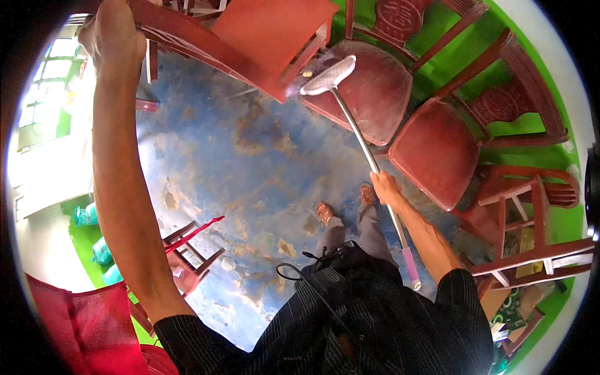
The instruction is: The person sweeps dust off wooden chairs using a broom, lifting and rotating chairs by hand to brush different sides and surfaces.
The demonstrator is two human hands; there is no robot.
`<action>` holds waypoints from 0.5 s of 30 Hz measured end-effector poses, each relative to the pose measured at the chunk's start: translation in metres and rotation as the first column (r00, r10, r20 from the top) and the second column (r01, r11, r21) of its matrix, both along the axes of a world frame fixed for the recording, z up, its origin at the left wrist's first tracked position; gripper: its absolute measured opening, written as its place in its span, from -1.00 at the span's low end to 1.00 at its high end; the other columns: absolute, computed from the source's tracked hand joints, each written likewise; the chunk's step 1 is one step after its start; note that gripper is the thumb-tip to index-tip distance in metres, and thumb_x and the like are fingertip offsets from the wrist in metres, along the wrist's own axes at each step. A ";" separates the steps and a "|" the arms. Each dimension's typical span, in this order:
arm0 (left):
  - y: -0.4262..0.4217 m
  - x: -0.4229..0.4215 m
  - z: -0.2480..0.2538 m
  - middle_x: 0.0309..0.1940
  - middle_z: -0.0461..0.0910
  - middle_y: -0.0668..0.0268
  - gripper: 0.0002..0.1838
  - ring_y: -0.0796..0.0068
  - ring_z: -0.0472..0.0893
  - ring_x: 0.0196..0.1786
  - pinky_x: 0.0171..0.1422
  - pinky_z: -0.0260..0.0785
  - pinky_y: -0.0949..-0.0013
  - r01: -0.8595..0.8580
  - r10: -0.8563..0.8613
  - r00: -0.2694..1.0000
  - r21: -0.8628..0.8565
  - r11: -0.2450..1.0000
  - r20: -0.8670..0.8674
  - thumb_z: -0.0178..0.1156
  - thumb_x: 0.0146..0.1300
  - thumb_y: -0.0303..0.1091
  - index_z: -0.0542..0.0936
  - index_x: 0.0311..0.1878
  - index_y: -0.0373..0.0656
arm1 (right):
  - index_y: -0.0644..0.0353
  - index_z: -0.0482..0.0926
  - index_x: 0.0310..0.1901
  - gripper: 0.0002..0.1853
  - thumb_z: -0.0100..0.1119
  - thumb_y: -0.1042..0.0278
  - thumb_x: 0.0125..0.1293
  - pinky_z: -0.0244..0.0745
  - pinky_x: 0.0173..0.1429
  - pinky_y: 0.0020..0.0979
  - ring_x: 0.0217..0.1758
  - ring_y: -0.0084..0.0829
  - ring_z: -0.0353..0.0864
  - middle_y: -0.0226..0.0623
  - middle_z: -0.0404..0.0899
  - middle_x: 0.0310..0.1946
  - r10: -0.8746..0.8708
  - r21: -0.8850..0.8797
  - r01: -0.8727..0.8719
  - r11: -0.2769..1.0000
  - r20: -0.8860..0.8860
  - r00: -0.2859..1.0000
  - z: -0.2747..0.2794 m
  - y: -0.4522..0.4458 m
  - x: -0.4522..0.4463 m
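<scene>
My right hand (389,189) is wrapped around the metal handle of a broom (356,125). The handle ends in a pink-purple grip beside my right leg. Its pale head, with blurred purplish bristles, is raised over the seat of a red wooden chair (375,94), close to the corner of a red table (269,37). Stretched far forward at the upper left, my left hand (115,40) is closed at the end of the table's long red edge. Its fingertips are hidden.
More red chairs (437,150) line the green wall at right, one of them tipped over (531,219). A small red chair (187,269) stands at lower left, near a red cloth (87,325). Green bags (100,250) sit by the left wall. The blue floor (231,162) is worn and patchy.
</scene>
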State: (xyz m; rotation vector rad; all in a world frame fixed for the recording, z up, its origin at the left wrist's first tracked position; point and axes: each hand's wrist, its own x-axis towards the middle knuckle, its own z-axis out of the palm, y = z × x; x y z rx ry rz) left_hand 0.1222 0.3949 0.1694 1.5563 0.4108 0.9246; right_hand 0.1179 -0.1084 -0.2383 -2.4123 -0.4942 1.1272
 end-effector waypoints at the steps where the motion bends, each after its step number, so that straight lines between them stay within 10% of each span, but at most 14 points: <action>1: -0.005 0.000 -0.002 -0.41 0.51 0.10 -0.86 0.24 0.60 -0.33 -0.13 0.55 0.34 0.017 -0.018 1.000 0.015 1.000 0.011 0.13 0.15 -0.59 0.50 -0.26 -0.50 | 0.43 0.45 -0.28 -0.45 -0.17 -0.07 0.37 0.46 -0.34 -0.05 -0.42 0.09 0.60 0.18 0.56 -0.45 -0.101 0.025 0.104 0.994 -0.088 0.991 0.017 0.010 0.004; 3: -0.007 0.006 -0.005 -0.42 0.50 0.13 -0.87 0.25 0.59 -0.34 -0.16 0.54 0.35 0.043 -0.044 0.998 0.024 0.999 0.037 0.13 0.15 -0.59 0.50 -0.27 -0.49 | 0.44 0.41 -0.35 -0.47 -0.16 -0.03 0.37 0.37 -0.67 -0.23 -0.77 -0.20 0.49 -0.09 0.40 -0.73 -0.213 0.097 0.235 0.967 -0.194 0.958 0.013 -0.009 0.001; 8: -0.029 0.019 -0.007 -0.46 0.45 0.21 -0.88 0.31 0.56 -0.38 -0.23 0.50 0.42 -0.015 0.016 0.998 -0.020 1.000 0.062 0.18 0.09 -0.57 0.49 -0.33 -0.43 | 0.38 0.44 -0.38 -0.47 -0.10 -0.07 0.34 0.40 -0.68 -0.23 -0.79 -0.24 0.47 -0.12 0.41 -0.73 -0.415 -0.065 0.411 0.909 -0.208 0.886 0.027 -0.073 -0.036; 15: -0.049 0.012 -0.008 -0.51 0.50 0.16 -0.90 0.30 0.58 -0.41 -0.26 0.50 0.41 0.022 -0.024 0.998 0.037 0.999 0.064 0.22 0.05 -0.58 0.53 -0.38 -0.43 | 0.33 0.44 -0.54 -0.41 -0.12 -0.14 0.31 0.42 -0.64 -0.22 -0.76 -0.23 0.51 -0.15 0.44 -0.76 -0.361 0.054 0.365 0.930 -0.060 0.930 -0.057 0.062 0.077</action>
